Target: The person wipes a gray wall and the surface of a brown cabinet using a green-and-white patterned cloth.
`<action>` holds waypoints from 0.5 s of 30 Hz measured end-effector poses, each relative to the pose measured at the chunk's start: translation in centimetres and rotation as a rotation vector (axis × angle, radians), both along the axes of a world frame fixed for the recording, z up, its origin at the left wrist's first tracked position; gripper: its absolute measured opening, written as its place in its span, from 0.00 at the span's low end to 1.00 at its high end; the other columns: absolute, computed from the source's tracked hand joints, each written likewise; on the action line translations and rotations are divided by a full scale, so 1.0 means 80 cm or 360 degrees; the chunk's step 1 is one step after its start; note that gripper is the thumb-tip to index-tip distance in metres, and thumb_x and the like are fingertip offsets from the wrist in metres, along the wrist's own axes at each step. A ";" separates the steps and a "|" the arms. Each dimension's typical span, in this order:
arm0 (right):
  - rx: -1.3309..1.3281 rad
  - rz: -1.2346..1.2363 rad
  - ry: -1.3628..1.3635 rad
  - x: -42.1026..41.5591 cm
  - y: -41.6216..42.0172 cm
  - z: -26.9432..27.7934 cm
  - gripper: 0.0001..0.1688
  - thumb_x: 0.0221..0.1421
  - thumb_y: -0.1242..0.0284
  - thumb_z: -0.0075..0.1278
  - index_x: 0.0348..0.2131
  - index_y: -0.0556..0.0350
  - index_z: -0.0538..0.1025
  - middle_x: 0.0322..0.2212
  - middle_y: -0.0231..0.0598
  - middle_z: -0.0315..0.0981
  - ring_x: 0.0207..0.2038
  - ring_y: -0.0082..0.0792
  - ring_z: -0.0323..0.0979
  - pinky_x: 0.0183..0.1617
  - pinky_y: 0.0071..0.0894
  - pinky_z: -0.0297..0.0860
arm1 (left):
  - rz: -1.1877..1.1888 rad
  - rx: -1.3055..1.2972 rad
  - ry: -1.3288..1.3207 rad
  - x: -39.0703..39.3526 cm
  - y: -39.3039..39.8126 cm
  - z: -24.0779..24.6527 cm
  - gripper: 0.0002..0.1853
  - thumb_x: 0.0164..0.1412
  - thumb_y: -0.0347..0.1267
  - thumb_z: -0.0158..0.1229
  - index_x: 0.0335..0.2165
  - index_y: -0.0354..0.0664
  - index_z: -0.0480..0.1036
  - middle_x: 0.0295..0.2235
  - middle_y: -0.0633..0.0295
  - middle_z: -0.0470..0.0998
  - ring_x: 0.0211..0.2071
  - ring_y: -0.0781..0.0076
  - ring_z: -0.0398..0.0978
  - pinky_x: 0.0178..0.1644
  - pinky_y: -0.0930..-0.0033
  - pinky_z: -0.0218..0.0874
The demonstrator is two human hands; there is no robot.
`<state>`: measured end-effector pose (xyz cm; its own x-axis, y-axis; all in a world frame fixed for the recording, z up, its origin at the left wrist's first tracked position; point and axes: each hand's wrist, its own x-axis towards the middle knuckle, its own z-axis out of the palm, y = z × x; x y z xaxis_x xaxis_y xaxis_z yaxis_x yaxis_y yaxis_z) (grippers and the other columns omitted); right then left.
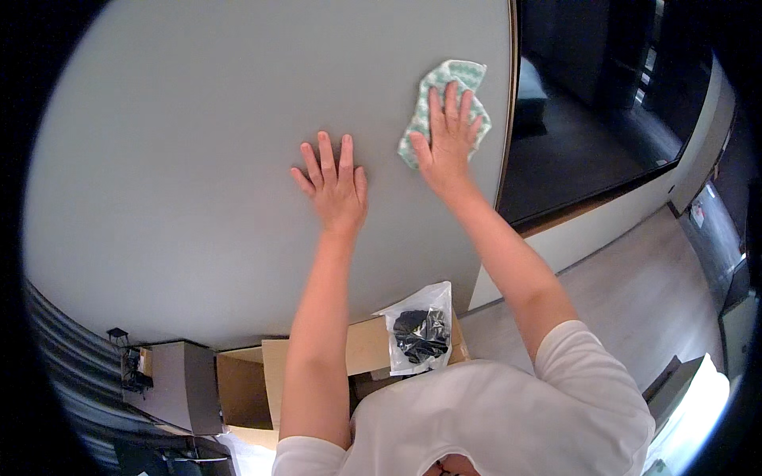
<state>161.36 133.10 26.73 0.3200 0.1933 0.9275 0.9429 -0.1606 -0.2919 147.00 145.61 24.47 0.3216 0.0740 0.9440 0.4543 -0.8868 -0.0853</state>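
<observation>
My right hand (450, 146) lies spread over a green-and-white checked cloth (470, 72) and presses it against an upright grey wall (208, 119). The cloth is bunched, with its corners showing past my fingers. To the left and a little lower, my left hand (338, 190) rests flat on the same wall with its fingers apart and nothing in it. The cloth is close to the wall's right edge, where a thin brown frame (507, 119) borders a dark glass pane (595, 119).
Below my arms, a clear plastic bag (443, 321) with black contents lies on an open cardboard box (366, 345). A grey cabinet (161, 381) stands at lower left by a dark pleated curtain (65, 369). Wood-look floor (637, 273) runs along the right.
</observation>
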 end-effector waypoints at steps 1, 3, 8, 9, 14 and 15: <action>0.0006 0.0109 0.0020 -0.007 0.006 0.009 0.37 0.59 0.54 0.37 0.62 0.50 0.55 0.66 0.46 0.36 0.67 0.54 0.30 0.63 0.70 0.25 | -0.0223 -0.0084 -0.0070 -0.001 -0.010 0.007 0.29 0.59 0.34 0.45 0.60 0.51 0.56 0.63 0.57 0.51 0.64 0.47 0.44 0.65 0.40 0.29; 0.0043 0.0378 0.0111 -0.014 0.008 0.024 0.36 0.62 0.53 0.29 0.63 0.51 0.52 0.66 0.47 0.34 0.67 0.54 0.27 0.63 0.69 0.24 | -0.0661 -0.0102 -0.0145 0.004 -0.044 0.024 0.27 0.60 0.31 0.45 0.58 0.46 0.57 0.62 0.55 0.53 0.63 0.46 0.47 0.64 0.43 0.34; 0.0290 0.1259 0.0599 -0.054 0.000 0.055 0.35 0.65 0.55 0.23 0.64 0.55 0.48 0.66 0.47 0.33 0.68 0.48 0.25 0.67 0.49 0.29 | -0.0820 0.0238 0.0152 0.018 -0.067 0.047 0.26 0.59 0.31 0.50 0.56 0.43 0.60 0.60 0.53 0.57 0.62 0.51 0.52 0.64 0.48 0.40; 0.0368 0.1429 0.0690 -0.055 -0.004 0.059 0.35 0.65 0.55 0.23 0.64 0.56 0.48 0.66 0.47 0.33 0.68 0.47 0.25 0.68 0.44 0.31 | -0.0810 0.0272 0.0161 0.025 -0.064 0.054 0.26 0.59 0.32 0.51 0.56 0.43 0.61 0.60 0.53 0.57 0.62 0.52 0.53 0.64 0.49 0.41; 0.0440 0.1439 0.0809 -0.048 -0.024 0.059 0.30 0.64 0.63 0.32 0.61 0.57 0.56 0.63 0.47 0.46 0.66 0.47 0.40 0.67 0.40 0.41 | -0.0340 0.0390 0.0270 0.052 -0.053 0.106 0.30 0.53 0.34 0.56 0.56 0.51 0.63 0.61 0.64 0.57 0.63 0.62 0.52 0.63 0.46 0.41; 0.0461 0.1384 0.0826 -0.043 -0.029 0.060 0.29 0.64 0.64 0.35 0.60 0.57 0.59 0.62 0.47 0.50 0.65 0.48 0.43 0.66 0.42 0.43 | -0.0167 0.0454 0.0307 0.056 -0.049 0.117 0.31 0.51 0.35 0.57 0.56 0.53 0.64 0.61 0.67 0.58 0.63 0.64 0.52 0.63 0.45 0.41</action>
<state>157.91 130.76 31.51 0.5487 0.3396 0.7639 0.4484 0.6517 -0.6118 151.47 141.72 33.82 0.4875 -0.2269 0.8431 0.3133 -0.8559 -0.4115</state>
